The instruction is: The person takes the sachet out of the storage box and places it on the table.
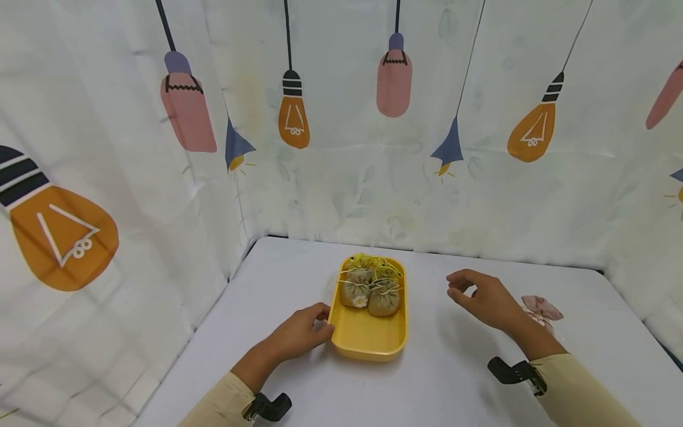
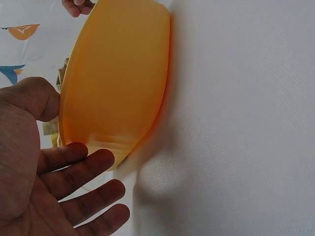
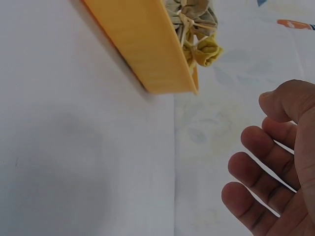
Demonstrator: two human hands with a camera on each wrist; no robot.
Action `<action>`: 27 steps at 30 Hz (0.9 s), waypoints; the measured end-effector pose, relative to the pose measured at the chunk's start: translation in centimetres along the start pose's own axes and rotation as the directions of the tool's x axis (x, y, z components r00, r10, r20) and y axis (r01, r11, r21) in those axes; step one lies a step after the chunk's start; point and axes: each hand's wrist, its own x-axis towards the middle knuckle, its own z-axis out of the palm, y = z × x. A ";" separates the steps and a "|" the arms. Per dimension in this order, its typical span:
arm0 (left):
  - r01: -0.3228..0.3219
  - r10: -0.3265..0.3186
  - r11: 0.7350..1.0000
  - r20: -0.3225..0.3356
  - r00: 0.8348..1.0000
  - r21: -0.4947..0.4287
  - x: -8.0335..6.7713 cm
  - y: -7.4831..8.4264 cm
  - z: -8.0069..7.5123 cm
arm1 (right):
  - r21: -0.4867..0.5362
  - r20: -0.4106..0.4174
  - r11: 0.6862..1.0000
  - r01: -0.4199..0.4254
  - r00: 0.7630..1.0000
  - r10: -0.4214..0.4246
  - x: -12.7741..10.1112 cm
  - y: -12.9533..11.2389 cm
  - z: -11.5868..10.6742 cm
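A yellow tray (image 1: 368, 339) rests on the table with several small drawstring pouches at its far end. Two grey-beige pouches (image 1: 385, 298) sit in front, one bearing a white flower (image 1: 360, 301); yellow-green pouches (image 1: 364, 261) lie behind them. My left hand (image 1: 301, 332) touches the tray's left rim with its thumb, its other fingers extended along the outer wall. To the right of the tray, my right hand (image 1: 488, 299) hovers above the table, fingers loosely bent, holding nothing. Pink fabric (image 1: 543, 308) lies beyond my right wrist, partly hidden by the forearm.
A white cloth covers the table (image 1: 427, 391). Behind it and at the sides hangs a pale curtain (image 1: 341, 196) printed with lamps and bulbs. Black wrist mounts (image 1: 269, 408) stick out from both sleeves.
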 end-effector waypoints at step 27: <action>-0.005 0.005 1.000 -0.003 1.000 -0.013 0.2 -0.5 0.4 | 0.044 0.050 0.997 -0.059 0.997 0.057 1.6 -1.5 2.4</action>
